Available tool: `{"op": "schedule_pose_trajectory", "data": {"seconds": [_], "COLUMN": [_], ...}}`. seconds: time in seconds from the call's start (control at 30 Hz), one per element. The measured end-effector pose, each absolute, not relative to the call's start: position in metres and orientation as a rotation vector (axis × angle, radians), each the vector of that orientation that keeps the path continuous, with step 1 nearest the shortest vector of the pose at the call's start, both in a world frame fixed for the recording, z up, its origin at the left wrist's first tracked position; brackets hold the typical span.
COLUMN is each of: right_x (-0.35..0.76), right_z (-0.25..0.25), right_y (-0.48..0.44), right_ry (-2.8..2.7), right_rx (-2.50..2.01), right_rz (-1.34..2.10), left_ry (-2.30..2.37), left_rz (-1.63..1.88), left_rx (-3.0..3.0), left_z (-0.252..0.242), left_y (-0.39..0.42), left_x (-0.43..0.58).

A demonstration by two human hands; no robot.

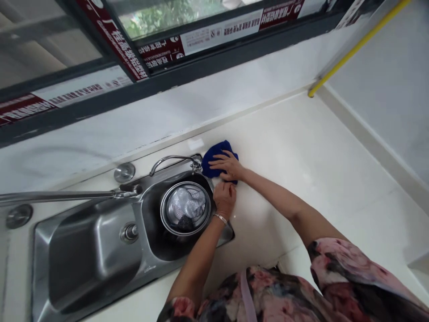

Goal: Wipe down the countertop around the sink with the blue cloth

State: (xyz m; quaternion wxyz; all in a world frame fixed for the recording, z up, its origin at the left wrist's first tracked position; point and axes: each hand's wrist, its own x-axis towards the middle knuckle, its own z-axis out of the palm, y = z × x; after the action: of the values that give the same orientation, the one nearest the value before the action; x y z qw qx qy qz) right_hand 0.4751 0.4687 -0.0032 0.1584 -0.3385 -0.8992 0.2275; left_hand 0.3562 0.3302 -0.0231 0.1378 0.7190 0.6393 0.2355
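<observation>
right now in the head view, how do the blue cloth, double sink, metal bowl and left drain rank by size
Largest to smallest:
1. Double sink
2. Metal bowl
3. Blue cloth, partly covered by the right hand
4. Left drain

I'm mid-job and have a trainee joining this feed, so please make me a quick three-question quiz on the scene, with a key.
1. Multiple choice. The right hand rests on:
A) the drain
B) the cloth
C) the yellow pipe

2. True or false: the colander stands on the counter.

3. Fill in the blank: the bracelet is on the person's ____ wrist.

Key:
1. B
2. False: the colander is in the sink.
3. left
</observation>
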Motion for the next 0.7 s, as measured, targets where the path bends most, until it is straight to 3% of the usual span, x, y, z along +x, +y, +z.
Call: {"op": "schedule_pose_trajectory", "data": {"seconds": [0.2,0.43,0.7], "right_x": [0.524,0.61,0.556], "right_z": [-0.006,-0.015,-0.006], "right_y": [0.428,0.389,0.429], "right_ry": [-2.529,-2.248,-1.781], "right_rx": [-0.908,-1.401,-1.755], "right_rz": [0.723,0.42,0.341], "left_ry": [1.674,1.619,1.612], "left_rz": [0.645,0.636,0.608], "left_rx": [2.168,2.14,2.052], "left_z": [-0.021,-0.016,-0.012], "left_y": [0.328,0.329,0.327], "left_x": [0.359,0.359,0.359]}}
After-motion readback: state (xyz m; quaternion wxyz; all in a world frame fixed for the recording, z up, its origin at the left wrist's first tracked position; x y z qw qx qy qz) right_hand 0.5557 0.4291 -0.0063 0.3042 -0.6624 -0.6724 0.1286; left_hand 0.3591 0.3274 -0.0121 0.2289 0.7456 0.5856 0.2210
